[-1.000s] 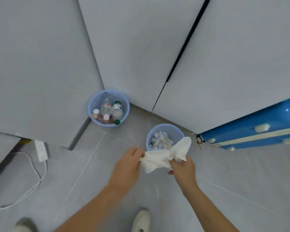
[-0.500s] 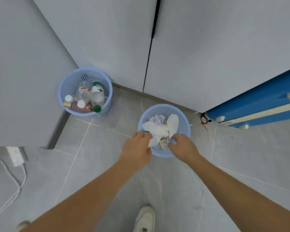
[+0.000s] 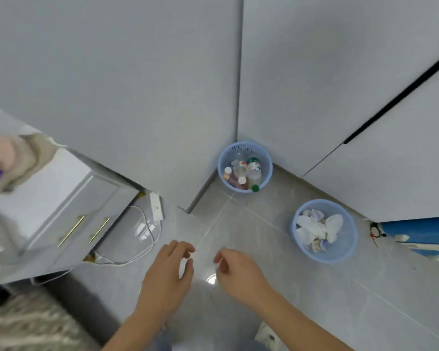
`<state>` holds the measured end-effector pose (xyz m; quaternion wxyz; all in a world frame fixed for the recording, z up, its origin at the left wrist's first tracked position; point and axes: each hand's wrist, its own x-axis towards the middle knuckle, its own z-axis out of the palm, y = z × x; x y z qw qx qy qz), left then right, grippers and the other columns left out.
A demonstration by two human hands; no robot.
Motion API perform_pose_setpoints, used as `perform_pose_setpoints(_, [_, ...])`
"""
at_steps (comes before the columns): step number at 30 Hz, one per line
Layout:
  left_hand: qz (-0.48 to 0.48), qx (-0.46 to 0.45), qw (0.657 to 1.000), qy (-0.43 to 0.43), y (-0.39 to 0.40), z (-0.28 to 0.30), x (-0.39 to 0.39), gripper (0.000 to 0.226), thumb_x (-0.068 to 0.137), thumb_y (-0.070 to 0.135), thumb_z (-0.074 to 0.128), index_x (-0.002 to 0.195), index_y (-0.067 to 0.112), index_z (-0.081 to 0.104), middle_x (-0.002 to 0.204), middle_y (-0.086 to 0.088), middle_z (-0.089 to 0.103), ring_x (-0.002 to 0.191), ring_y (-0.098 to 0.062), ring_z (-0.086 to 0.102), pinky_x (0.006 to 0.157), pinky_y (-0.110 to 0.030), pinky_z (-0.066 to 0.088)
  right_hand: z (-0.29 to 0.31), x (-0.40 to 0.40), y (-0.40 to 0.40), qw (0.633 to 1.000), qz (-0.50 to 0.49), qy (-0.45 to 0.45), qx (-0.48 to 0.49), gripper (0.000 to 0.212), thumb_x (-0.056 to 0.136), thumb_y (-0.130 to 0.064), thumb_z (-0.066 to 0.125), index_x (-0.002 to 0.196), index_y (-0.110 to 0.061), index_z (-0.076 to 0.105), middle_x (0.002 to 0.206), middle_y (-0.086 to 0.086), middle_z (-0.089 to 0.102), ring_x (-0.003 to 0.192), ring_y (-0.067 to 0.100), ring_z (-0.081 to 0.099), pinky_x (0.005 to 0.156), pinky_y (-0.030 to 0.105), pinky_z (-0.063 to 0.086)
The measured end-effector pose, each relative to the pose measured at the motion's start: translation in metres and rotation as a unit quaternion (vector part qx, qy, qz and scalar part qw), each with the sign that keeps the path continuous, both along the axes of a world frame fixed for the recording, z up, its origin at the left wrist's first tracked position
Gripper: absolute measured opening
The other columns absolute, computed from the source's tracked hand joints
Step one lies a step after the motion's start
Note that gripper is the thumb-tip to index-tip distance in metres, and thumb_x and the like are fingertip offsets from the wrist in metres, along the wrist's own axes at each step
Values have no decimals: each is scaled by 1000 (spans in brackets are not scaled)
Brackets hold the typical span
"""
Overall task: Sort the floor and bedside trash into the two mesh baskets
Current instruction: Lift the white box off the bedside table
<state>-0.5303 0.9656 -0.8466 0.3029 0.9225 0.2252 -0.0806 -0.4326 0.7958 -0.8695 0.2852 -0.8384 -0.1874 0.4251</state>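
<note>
At lower centre, the left hand (image 3: 166,277) and right hand (image 3: 238,271) hover empty, fingers loosely apart. At right, the tissue basket (image 3: 345,252) holds crumpled tissues (image 3: 312,228), probably light and soft, best pinched anywhere.

Two blue mesh baskets, the far basket (image 3: 244,150) holding bottles, the near basket (image 3: 340,252) holding crumpled paper, two bare hands, left hand (image 3: 166,279) and right hand (image 3: 238,272), one nightstand (image 3: 61,206) with two gold handles, one power strip (image 3: 155,206), one blue suitcase (image 3: 421,233).

A home bedroom: a white bedside cabinet (image 3: 58,198) with brass handles at left, tall grey wardrobe doors (image 3: 340,92) across the top, grey floor tiles (image 3: 365,287), a fringed rug (image 3: 28,325) at lower left.
</note>
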Motion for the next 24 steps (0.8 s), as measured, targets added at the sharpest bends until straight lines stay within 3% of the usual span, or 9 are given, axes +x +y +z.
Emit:
perform_pose_setpoints(7, [195, 3, 980, -36, 129, 58, -111, 24, 91, 21, 60, 103, 41, 54, 97, 22, 56, 96, -3, 57, 74, -24, 52, 53, -101, 176, 986, 153, 30, 60, 18, 83, -32, 52, 99, -33, 61, 85, -10, 66, 86, 8, 63, 83, 30, 53])
perform_pose_setpoints(11, [299, 17, 952, -58, 209, 74, -174, 15, 93, 27, 54, 104, 37, 56, 94, 23, 54, 94, -1, 55, 76, -20, 45, 69, -141, 269, 973, 225, 15, 57, 13, 89, -24, 61, 94, -36, 63, 81, -12, 64, 80, 6, 63, 77, 24, 51])
perform_pose_setpoints(15, [402, 25, 908, -116, 296, 83, -223, 11, 91, 26, 58, 99, 33, 56, 87, 16, 59, 86, -3, 58, 72, -22, 46, 72, -158, 359, 971, 220, -9, 92, 27, 85, -14, 69, 85, -40, 62, 83, -13, 69, 77, 5, 65, 73, 26, 53])
perform_pose_setpoints(17, [464, 1, 877, -126, 341, 77, -242, 14, 91, 27, 60, 103, 33, 55, 86, 11, 63, 83, -6, 61, 72, -27, 50, 75, -164, 409, 972, 203, -13, 114, 27, 87, -12, 70, 91, -37, 62, 92, -12, 68, 85, 9, 66, 80, 30, 54])
perform_pose_setpoints(20, [528, -46, 842, -100, 408, 55, -259, 31, 90, 38, 57, 119, 28, 54, 99, 5, 66, 92, -16, 65, 80, -37, 54, 73, -172, 488, 970, 201, -42, 132, 31, 88, -24, 72, 111, -36, 56, 114, -7, 60, 102, 13, 61, 92, 38, 53])
perform_pose_setpoints(24, [541, -140, 828, -42, 486, 21, -262, 57, 89, 48, 53, 140, 23, 46, 122, -4, 63, 111, -27, 64, 94, -47, 54, 56, -185, 590, 967, 220, -72, 103, 70, 85, -39, 77, 143, -29, 38, 138, 1, 44, 127, 23, 48, 103, 43, 49])
